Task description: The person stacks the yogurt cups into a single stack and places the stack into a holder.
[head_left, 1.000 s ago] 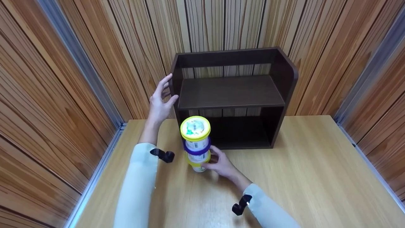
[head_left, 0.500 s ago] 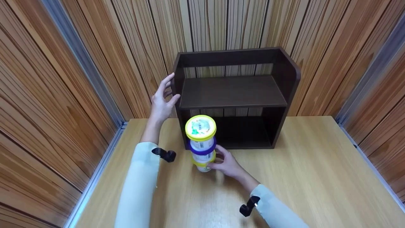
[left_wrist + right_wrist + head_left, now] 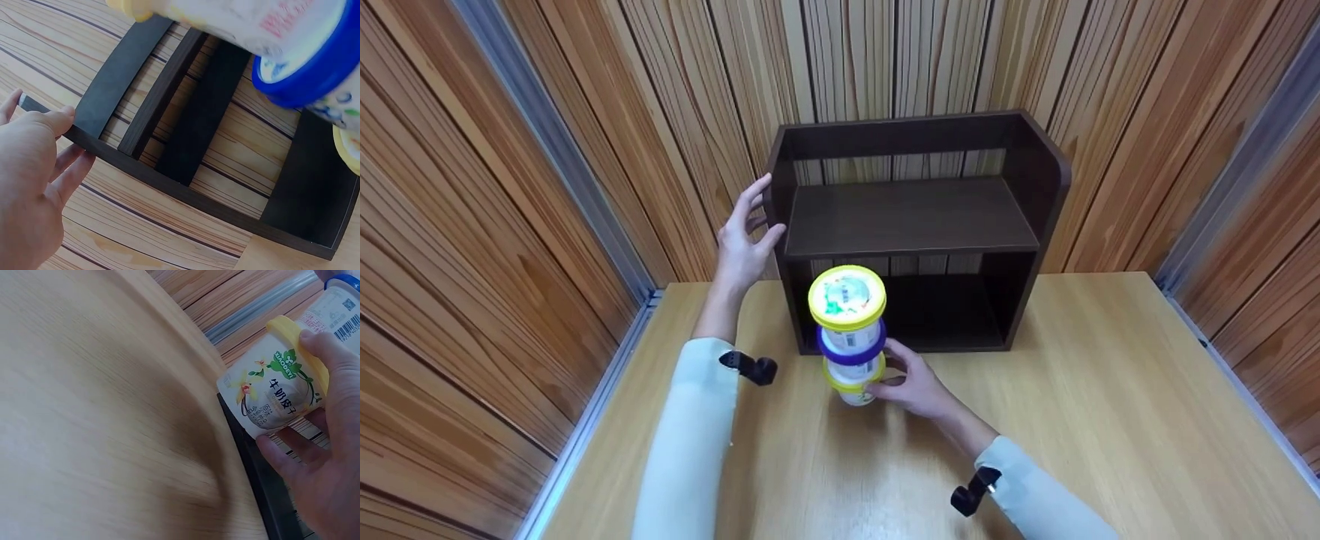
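My right hand [image 3: 919, 386] holds a stack of three white plastic tubs by the lowest tub [image 3: 267, 391], its thumb at the yellow lid and its fingers round the far side. The middle tub [image 3: 851, 341] has a dark blue lid, and the top tub [image 3: 847, 298] a yellow one. The stack stands nearly upright before the shelf's lower left opening; whether its base touches the table cannot be told. My left hand [image 3: 742, 240] grips the left side panel of a dark brown two-tier shelf [image 3: 915, 217], thumb on one face and fingers on the other in the left wrist view.
The shelf stands on a light wooden table [image 3: 1110, 412] against a wood-panelled wall [image 3: 855, 60]. Panelled walls with metal strips close in both sides. Each forearm wears a small black camera mount [image 3: 748, 368].
My right hand has moved the tub stack to the right, along the front of the shelf. The left hand keeps its grip on the side panel.
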### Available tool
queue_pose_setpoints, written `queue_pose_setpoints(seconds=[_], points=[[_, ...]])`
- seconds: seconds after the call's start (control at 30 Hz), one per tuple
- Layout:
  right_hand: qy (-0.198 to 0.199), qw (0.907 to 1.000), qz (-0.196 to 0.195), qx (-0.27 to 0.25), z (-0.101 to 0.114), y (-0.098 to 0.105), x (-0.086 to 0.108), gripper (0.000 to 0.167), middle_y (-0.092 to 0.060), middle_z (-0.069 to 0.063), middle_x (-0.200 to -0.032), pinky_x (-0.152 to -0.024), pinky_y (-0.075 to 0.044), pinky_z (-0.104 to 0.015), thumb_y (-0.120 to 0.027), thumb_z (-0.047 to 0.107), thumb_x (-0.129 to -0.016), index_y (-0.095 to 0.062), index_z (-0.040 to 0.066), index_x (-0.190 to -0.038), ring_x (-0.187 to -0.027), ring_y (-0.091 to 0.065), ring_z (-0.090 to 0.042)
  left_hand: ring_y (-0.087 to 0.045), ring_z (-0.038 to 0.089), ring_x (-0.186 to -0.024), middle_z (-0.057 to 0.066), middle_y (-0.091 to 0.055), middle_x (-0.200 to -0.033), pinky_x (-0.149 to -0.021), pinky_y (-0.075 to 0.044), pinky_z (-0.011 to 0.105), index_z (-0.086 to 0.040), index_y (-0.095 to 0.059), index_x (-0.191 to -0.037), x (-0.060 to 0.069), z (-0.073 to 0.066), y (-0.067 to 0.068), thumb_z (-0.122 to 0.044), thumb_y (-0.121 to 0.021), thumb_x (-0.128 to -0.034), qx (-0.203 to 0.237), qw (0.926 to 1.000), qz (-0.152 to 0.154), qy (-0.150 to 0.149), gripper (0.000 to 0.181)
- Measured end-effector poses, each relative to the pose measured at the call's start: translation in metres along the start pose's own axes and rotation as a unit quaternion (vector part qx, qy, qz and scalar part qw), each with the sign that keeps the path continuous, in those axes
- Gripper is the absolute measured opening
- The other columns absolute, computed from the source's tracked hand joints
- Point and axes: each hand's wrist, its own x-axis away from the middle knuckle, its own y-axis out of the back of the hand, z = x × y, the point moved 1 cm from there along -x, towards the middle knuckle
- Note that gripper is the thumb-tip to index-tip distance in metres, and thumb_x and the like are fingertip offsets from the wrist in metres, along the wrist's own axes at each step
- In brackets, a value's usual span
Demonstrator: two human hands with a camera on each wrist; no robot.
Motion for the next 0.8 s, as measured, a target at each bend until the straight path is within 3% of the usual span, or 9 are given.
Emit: queue_pose_setpoints(seconds=[0.3, 0.63, 0.8], points=[[0.026, 0.9996, 0.01, 0.008, 0.019, 0.012, 0.005, 0.077, -0.058, -0.03, -0.161, -0.108, -0.068, -0.047, -0.086, 0.004, -0.097, -0.048, 0.0, -0.164, -0.147, -0.06, -0.053, -0.049, 0.035, -0.162, 0.01, -0.043, -0.181, -0.132, -0.05, 0.054, -0.016, -0.046, -0.17, -0.001, 0.001, 0.002, 0.007, -0.07, -0.1056, -0.001, 1.0, 0.0, -0.009, 0.072], [0.054, 0.9976, 0.013, 0.041, 0.043, 0.024, 0.008, 0.074, -0.062, -0.027, -0.157, -0.103, -0.069, -0.037, -0.084, 0.006, -0.099, -0.049, 0.002, -0.164, -0.143, -0.065, -0.045, -0.049, 0.036, -0.162, 0.01, -0.043, -0.181, -0.132, -0.05, 0.054, -0.015, -0.046, -0.171, 0.0, -0.001, 0.002, 0.007, -0.07, -0.1052, -0.001, 1.0, 0.0, -0.007, 0.073], [0.065, 0.9961, 0.011, 0.058, 0.056, 0.032, 0.009, 0.072, -0.065, -0.026, -0.155, -0.102, -0.069, -0.036, -0.085, 0.007, -0.099, -0.051, 0.003, -0.163, -0.135, -0.073, -0.027, -0.049, 0.037, -0.162, 0.012, -0.044, -0.181, -0.132, -0.05, 0.055, -0.014, -0.046, -0.17, 0.0, 0.0, 0.002, 0.008, -0.07, -0.1046, -0.002, 1.0, 0.002, -0.009, 0.073]])
